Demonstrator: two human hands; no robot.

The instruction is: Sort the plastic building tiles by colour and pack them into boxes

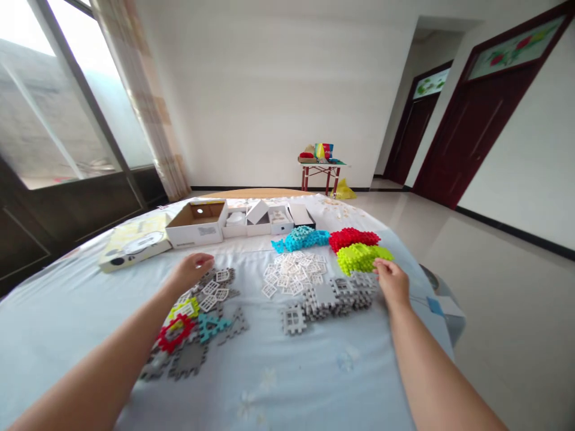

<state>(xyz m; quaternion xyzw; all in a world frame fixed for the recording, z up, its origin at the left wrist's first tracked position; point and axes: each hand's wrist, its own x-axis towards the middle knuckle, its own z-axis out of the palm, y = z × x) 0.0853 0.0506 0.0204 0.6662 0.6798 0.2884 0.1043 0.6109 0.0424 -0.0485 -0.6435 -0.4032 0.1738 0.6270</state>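
My left hand (192, 270) hovers at the back of a mixed heap of plastic interlocking pieces, fingers curled with a small gap to the thumb and nothing visible between them. In that heap lie grey panels (191, 358), white window lattices (210, 288), a red toothed piece (176, 333) and a teal triangle (212, 326). At the right, my right hand (392, 282) has its fingertips pinched at the near end of a stack of lime-green interlocking pieces (357, 258). Just left of that hand sits a pile of grey interlocking panels (326, 294).
Behind the lime-green stack are red pieces (353, 239) and blue pieces (308, 237). White lattices (291, 270) lie mid-table. An open white box (197, 232), smaller boxes (258, 222) and a pale yellow box (135, 242) line the back. The cloth-covered table (287, 377) has a rounded edge.
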